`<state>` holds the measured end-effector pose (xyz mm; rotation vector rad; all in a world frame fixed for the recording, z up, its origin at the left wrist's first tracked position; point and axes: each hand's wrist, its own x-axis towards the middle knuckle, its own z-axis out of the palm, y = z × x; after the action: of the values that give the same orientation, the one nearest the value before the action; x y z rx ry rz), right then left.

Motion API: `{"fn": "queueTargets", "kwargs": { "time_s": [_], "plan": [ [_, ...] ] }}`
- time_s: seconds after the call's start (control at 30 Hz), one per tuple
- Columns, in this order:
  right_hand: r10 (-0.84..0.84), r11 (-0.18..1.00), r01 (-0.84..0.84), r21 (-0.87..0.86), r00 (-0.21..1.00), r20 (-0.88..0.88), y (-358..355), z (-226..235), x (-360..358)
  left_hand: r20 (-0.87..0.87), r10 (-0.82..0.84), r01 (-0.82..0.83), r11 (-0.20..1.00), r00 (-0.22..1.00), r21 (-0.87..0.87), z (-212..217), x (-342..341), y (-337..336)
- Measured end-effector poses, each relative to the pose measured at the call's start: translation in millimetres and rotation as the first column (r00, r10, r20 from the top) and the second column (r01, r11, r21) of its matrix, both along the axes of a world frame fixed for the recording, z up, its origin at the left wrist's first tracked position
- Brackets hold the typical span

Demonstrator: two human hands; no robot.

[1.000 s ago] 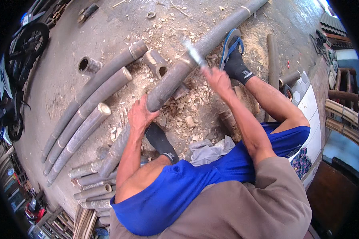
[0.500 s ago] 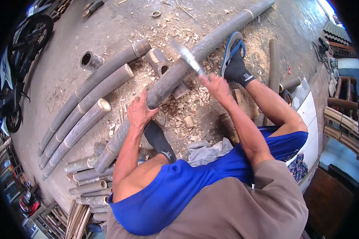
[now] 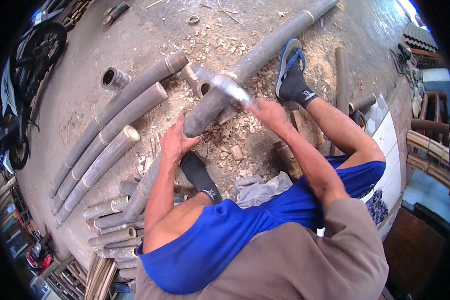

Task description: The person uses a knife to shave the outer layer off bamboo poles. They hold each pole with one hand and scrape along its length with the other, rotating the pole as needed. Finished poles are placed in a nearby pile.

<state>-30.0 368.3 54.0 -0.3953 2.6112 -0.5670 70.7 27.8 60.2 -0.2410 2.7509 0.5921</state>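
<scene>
The left hand (image 3: 174,142) clasps the pole (image 3: 205,114) and the right hand (image 3: 270,115) grips the blade (image 3: 231,89); apparent chopping next calls for steady bracing.

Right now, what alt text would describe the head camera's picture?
A person's left hand holds a long bamboo pole while the right hand grips a blurred silvery tool over it. Wood chips litter the floor, and three more poles lie to the left.

Grey floor (image 3: 135,37), white tiles (image 3: 386,142) at right, bright light (image 3: 409,7) upper right
</scene>
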Motion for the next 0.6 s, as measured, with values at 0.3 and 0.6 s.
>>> {"fn": "queueTargets", "kwargs": {
  "time_s": [0.3,0.6],
  "plan": [
    [-0.287,0.955,0.28,-0.096,0.954,-0.08,18.8,-25.1,-22.5,-0.163,-0.044,0.022,0.99,0.986,-0.137,-5.1,2.1,25.5],
    [-0.232,0.971,0.231,-0.058,0.973,-0.014,19.3,-3.9,-37.3,-0.107,-0.012,-0.007,0.985,0.994,-0.174,0.8,5.2,33.3]
  ]
}}
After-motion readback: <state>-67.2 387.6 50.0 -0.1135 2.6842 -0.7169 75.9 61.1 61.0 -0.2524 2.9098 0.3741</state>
